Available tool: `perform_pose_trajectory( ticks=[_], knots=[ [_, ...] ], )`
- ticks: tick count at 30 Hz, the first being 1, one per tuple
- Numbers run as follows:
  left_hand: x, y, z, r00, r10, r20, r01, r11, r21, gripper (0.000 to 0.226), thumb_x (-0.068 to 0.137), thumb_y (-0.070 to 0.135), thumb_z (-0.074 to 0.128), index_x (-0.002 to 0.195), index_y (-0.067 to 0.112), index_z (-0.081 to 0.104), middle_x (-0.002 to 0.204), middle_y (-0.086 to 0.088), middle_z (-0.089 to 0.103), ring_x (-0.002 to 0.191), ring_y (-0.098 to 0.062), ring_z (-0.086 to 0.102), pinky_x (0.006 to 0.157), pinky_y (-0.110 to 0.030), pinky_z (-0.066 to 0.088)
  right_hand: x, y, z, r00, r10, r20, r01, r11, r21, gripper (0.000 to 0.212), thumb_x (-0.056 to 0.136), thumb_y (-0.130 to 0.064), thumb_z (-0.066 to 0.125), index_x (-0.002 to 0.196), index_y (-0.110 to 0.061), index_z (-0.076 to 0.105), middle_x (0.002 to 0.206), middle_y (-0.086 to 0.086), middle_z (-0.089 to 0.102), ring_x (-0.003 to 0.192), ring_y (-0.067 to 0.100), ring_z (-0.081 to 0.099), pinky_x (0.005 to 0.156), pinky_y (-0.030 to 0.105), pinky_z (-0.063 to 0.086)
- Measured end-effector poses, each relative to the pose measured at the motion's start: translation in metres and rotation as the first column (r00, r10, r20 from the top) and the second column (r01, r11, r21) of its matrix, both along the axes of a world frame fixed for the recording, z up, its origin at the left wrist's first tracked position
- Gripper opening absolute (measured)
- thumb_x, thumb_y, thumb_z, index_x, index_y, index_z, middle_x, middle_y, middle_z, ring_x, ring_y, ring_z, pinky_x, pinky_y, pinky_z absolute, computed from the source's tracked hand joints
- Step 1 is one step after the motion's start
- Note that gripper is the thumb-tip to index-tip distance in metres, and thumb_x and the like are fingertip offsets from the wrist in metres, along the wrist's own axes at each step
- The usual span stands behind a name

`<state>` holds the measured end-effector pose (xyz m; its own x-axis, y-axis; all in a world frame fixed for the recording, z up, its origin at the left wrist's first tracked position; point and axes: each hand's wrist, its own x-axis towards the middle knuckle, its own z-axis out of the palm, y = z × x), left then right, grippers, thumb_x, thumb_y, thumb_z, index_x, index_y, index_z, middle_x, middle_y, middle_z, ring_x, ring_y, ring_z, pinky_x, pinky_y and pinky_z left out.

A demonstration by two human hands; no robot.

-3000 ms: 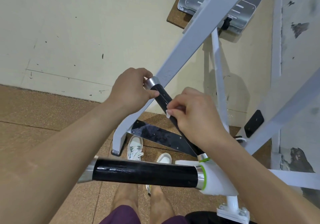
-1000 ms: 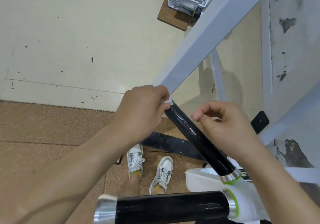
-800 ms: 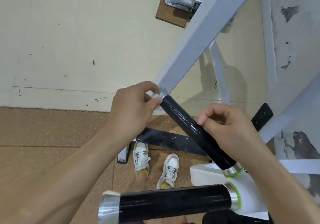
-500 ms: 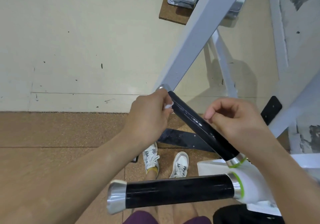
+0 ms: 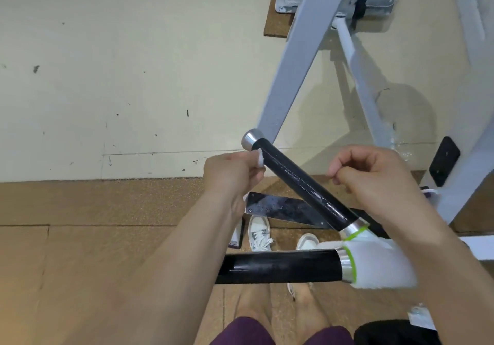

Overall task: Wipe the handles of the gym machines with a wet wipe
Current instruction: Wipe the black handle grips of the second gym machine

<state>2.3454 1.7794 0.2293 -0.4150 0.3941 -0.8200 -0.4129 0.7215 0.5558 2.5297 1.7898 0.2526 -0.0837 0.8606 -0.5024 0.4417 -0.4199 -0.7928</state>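
The wet wipe point(image 5: 259, 158) pinched by the left hand point(image 5: 232, 175) at the angled handle point(image 5: 302, 182) cap is best wrapped fully round, right hand point(image 5: 374, 180) curled empty beside it.

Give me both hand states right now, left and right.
Left hand: closed, pinching the wet wipe against the top of the angled handle.
Right hand: fingers curled, nothing visible in it, beside that handle.
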Motion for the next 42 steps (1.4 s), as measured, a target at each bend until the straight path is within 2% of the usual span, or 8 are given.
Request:
perform_pose_trajectory(
  ticks=[6, 10, 15, 18, 22, 30, 37, 42],
  knots=[
    [0.014, 0.004, 0.005, 1.0, 0.0, -0.016, 0.0, 1.0, -0.011, 0.018, 0.08, 0.001, 0.073, 0.093, -0.007, 0.064, 0.076, -0.015, 0.071, 0.06, -0.02, 0.071, 0.065, -0.028, 0.061, 0.005, 0.0, -0.004, 0.999, 0.036, -0.029, -0.037, 0.998, -0.042, 0.028, 0.076, 0.001, 0.053, 0.061, -0.019, 0.066, 0.053, -0.008, 0.058, 0.055, 0.008, 0.052, 0.059, 0.024, 0.042],
    [0.022, -0.002, 0.01, 0.98, -0.196, -0.043, 0.191, 0.977, -0.089, 0.01, 0.083, -0.006, 0.066, 0.084, -0.001, 0.057, 0.077, -0.018, 0.069, 0.068, -0.028, 0.072, 0.07, -0.036, 0.061, 0.008, 0.002, -0.011, 0.991, 0.134, 0.025, -0.131, 0.987, -0.09, 0.028, 0.077, 0.0, 0.053, 0.06, -0.019, 0.064, 0.05, -0.012, 0.058, 0.043, -0.003, 0.047, 0.049, 0.013, 0.039],
    [0.022, -0.005, 0.012, 0.977, -0.209, -0.048, 0.208, 0.978, -0.029, 0.018, 0.085, -0.012, 0.058, 0.073, 0.001, 0.055, 0.083, -0.022, 0.065, 0.069, -0.027, 0.069, 0.058, -0.026, 0.06, 0.01, 0.008, -0.014, 0.971, 0.239, 0.013, -0.233, 0.958, -0.164, 0.017, 0.088, -0.018, 0.056, 0.093, -0.032, 0.066, 0.08, -0.008, 0.067, 0.068, 0.012, 0.066, 0.073, 0.034, 0.057],
    [0.022, -0.005, 0.01, 0.988, -0.145, -0.048, 0.143, 0.989, -0.039, 0.019, 0.085, -0.013, 0.057, 0.073, 0.002, 0.055, 0.086, -0.023, 0.065, 0.073, -0.029, 0.069, 0.056, -0.025, 0.059, 0.012, 0.008, -0.012, 0.972, 0.231, -0.044, -0.235, 0.953, -0.193, 0.013, 0.088, -0.02, 0.061, 0.09, -0.028, 0.072, 0.084, -0.009, 0.074, 0.08, 0.013, 0.071, 0.086, 0.04, 0.056],
    [0.033, -0.011, 0.018, 0.939, -0.345, -0.011, 0.343, 0.937, -0.068, 0.022, 0.08, -0.017, 0.061, 0.071, 0.002, 0.054, 0.082, -0.019, 0.065, 0.077, -0.03, 0.07, 0.06, -0.028, 0.061, 0.014, 0.006, -0.011, 0.977, 0.206, -0.048, -0.211, 0.958, -0.193, 0.016, 0.088, -0.016, 0.061, 0.085, -0.023, 0.074, 0.084, -0.006, 0.075, 0.084, 0.016, 0.071, 0.089, 0.043, 0.054],
    [0.027, -0.015, 0.012, 0.917, -0.329, -0.223, 0.327, 0.944, -0.051, 0.026, 0.074, -0.015, 0.068, 0.062, 0.007, 0.058, 0.067, -0.011, 0.066, 0.072, -0.027, 0.071, 0.072, -0.038, 0.061, 0.02, 0.002, -0.007, 0.941, 0.338, 0.016, -0.334, 0.937, -0.102, 0.018, 0.089, -0.017, 0.058, 0.088, -0.026, 0.074, 0.081, -0.009, 0.073, 0.078, 0.009, 0.067, 0.077, 0.026, 0.052],
    [0.052, -0.037, 0.026, 0.707, -0.65, -0.279, 0.665, 0.745, -0.05, 0.027, 0.068, -0.002, 0.074, 0.055, 0.018, 0.061, 0.065, -0.001, 0.069, 0.071, -0.023, 0.071, 0.072, -0.043, 0.06, 0.025, -0.005, -0.013, 0.945, 0.326, 0.018, -0.323, 0.942, -0.087, 0.017, 0.088, -0.02, 0.059, 0.092, -0.029, 0.072, 0.084, -0.007, 0.073, 0.08, 0.011, 0.068, 0.079, 0.036, 0.056],
    [0.05, -0.033, 0.023, 0.69, -0.647, -0.325, 0.659, 0.747, -0.088, 0.028, 0.066, -0.004, 0.07, 0.053, 0.018, 0.057, 0.066, -0.004, 0.07, 0.073, -0.025, 0.071, 0.074, -0.044, 0.059, 0.031, -0.006, -0.011, 0.926, 0.371, 0.07, -0.367, 0.928, -0.067, 0.019, 0.088, -0.02, 0.057, 0.09, -0.031, 0.072, 0.083, -0.008, 0.073, 0.08, 0.011, 0.068, 0.08, 0.04, 0.056]
  ],
)
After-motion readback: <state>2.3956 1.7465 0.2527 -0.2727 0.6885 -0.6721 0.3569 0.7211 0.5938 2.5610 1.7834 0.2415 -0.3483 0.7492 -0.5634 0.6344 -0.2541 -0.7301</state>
